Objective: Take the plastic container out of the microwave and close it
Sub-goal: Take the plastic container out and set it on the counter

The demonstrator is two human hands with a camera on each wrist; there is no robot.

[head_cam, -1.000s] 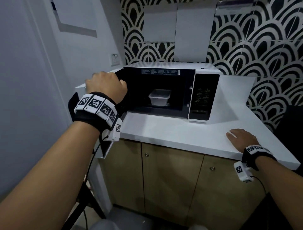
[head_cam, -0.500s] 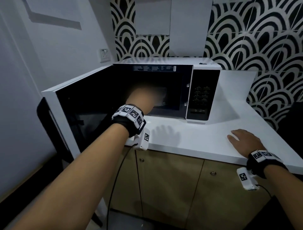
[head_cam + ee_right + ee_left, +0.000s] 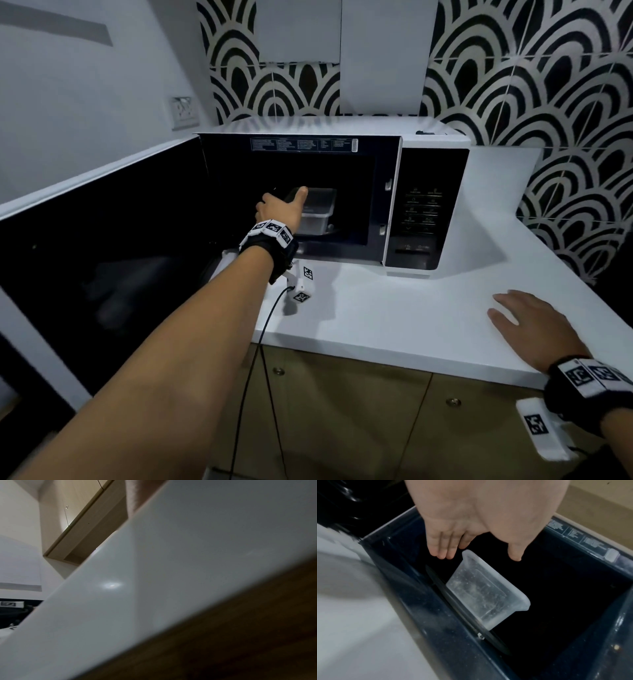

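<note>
The left hand (image 3: pixel 481 515) is inside the mouth of the microwave (image 3: pixel 342 192), its fingers (image 3: pixel 442 547) straight and held close together, the thumb (image 3: pixel 515 553) set apart from them, so that the hand forms an open span holding nothing. In the left wrist view the fingertips end just short of the near rim corner of the plastic container (image 3: pixel 481 589), which shows through the gap between fingers and thumb; no contact is visible there. In the head view the thumb overlaps the container's upper left edge at frame centre, but whether it touches cannot be determined. The container is translucent, rectangular and lidless, standing upright on the glass turntable (image 3: pixel 464 616) in the dark cavity. The microwave door (image 3: pixel 102 253) stands swung wide open across the left of the head frame. The right hand (image 3: pixel 534 329) lies flat, fingers extended and slightly spread, on the white tabletop (image 3: pixel 394 315) at the lower right, well apart from the microwave; its wrist view shows only the tabletop edge and cabinets. Assessment: door opening is complete; the reach is nearly finished; grasping, withdrawal, setting down and closing all remain outstanding.
</note>
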